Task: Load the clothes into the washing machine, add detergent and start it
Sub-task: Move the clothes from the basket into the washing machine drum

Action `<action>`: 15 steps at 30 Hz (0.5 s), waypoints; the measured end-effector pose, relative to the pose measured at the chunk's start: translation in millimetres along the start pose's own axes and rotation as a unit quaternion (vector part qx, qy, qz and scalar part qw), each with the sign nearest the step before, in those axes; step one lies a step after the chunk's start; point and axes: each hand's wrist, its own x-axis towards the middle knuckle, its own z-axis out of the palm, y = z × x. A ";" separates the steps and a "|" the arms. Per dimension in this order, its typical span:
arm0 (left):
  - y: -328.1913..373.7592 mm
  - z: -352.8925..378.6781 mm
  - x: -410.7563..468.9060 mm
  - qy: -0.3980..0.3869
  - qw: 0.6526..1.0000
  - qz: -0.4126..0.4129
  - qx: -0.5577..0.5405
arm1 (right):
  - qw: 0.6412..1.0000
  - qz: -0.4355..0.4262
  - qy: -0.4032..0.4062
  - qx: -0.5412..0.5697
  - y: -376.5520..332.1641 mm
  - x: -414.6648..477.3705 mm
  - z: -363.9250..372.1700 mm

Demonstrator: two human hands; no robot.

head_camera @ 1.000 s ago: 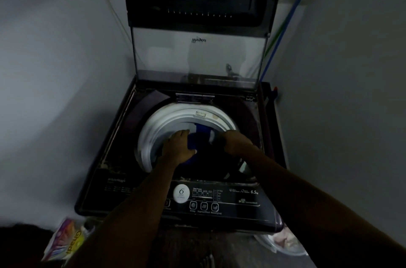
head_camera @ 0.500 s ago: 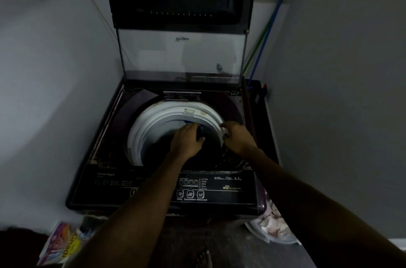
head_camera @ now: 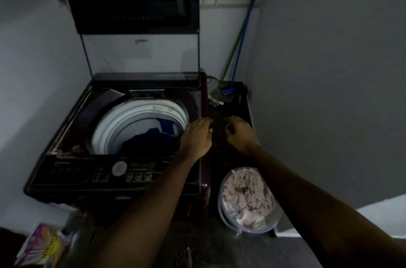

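A bright detergent packet (head_camera: 41, 245) lay on the floor by the front left corner of the washing machine (head_camera: 66, 169). The machine's lid (head_camera: 136, 13) stood upright against the back wall, leaving the white drum (head_camera: 114, 127) open. Dark blue clothes (head_camera: 149, 138) lay inside the drum, toward its right side. The left hand (head_camera: 196, 138) hovered palm down over the machine's right edge, fingers relaxed and fairly straight, holding nothing. The right hand (head_camera: 239, 133) hung just beside it, past the machine's right edge, fingers bent downward; in the dim light I could not tell whether it held anything. On the floor at the front right corner of the machine stood a bucket (head_camera: 222, 212) filled with pale patterned clothes (head_camera: 248, 197). Two long handles (head_camera: 243, 32), blue and green, leaned in the back right corner.
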 end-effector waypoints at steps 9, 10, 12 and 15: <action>108.0 69.7 -41.7 -0.022 0.998 -0.008 0.051 | 0.999 -0.017 -0.030 -0.035 104.3 -81.9 -46.8; 115.4 75.7 -46.9 -0.029 0.998 -0.011 0.049 | 0.999 -0.014 -0.032 -0.033 112.4 -90.8 -49.0; 127.9 86.3 -55.7 -0.044 0.998 -0.018 0.046 | 0.999 -0.005 -0.036 -0.032 126.5 -107.2 -51.0; 138.1 101.1 -64.9 -0.068 0.996 -0.024 0.058 | 0.999 0.006 -0.041 -0.028 143.5 -126.8 -48.8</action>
